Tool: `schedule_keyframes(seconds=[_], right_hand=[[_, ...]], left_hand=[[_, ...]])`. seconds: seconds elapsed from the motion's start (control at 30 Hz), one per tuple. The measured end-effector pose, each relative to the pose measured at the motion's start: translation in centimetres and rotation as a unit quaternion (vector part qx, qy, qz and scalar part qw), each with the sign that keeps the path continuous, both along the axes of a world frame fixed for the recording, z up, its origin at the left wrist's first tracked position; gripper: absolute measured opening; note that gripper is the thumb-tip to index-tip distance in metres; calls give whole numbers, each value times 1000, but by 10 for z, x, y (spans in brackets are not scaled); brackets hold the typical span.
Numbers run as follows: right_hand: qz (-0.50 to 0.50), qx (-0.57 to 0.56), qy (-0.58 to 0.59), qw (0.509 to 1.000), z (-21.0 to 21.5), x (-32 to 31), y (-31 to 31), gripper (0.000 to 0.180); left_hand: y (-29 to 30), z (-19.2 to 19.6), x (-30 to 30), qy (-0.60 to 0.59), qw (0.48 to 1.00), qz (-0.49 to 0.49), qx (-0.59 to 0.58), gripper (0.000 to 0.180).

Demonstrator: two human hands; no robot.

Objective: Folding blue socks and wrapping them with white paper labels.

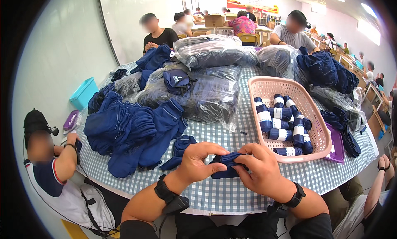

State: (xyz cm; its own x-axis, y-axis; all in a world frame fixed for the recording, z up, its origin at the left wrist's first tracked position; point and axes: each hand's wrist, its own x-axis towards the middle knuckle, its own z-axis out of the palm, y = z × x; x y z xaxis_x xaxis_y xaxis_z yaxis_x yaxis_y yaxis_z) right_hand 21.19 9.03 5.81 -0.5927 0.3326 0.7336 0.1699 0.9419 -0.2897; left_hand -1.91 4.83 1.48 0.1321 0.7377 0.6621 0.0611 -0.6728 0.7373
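Note:
Between my hands, just above the near edge of the table, is a small folded navy garment (pixel 226 169). My left hand (pixel 202 159) pinches its left end between thumb and fingers. My right hand (pixel 259 166) grips the other end, its fingertips pressed into the folds. A single loose navy garment (pixel 180 151) lies to the left of my left hand. Beyond my right hand, a pink plastic basket (pixel 257 87) holds several rolled navy bundles (pixel 298 130) with white paper bands. The exact kind of garment cannot be made out.
A heap of navy garments (pixel 128 131) covers the left of the checked tablecloth (pixel 215 197). Clear plastic bags (pixel 215 96) of dark clothing fill the middle. A purple tray (pixel 336 146) sits right of the basket. People sit at the left (pixel 62 173), far side and right.

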Motion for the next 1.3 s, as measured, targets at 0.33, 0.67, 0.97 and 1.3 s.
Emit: schedule_keyframes(seconds=[0.33, 0.67, 0.97, 1.3], right_hand=[[10, -30, 52, 998, 0, -3, 3, 21], [4, -10, 47, 999, 0, -3, 2, 20], [1, 9, -7, 1000, 3, -3, 2, 23], [-9, 58, -29, 998, 41, -53, 4, 28]], left_hand=[[-5, 20, 8, 187, 945, 166, 210, 58], [-6, 18, 8, 188, 942, 176, 214, 44], [-5, 4, 12, 81, 988, 128, 26, 32], [25, -17, -14, -250, 922, 16, -295, 20]])
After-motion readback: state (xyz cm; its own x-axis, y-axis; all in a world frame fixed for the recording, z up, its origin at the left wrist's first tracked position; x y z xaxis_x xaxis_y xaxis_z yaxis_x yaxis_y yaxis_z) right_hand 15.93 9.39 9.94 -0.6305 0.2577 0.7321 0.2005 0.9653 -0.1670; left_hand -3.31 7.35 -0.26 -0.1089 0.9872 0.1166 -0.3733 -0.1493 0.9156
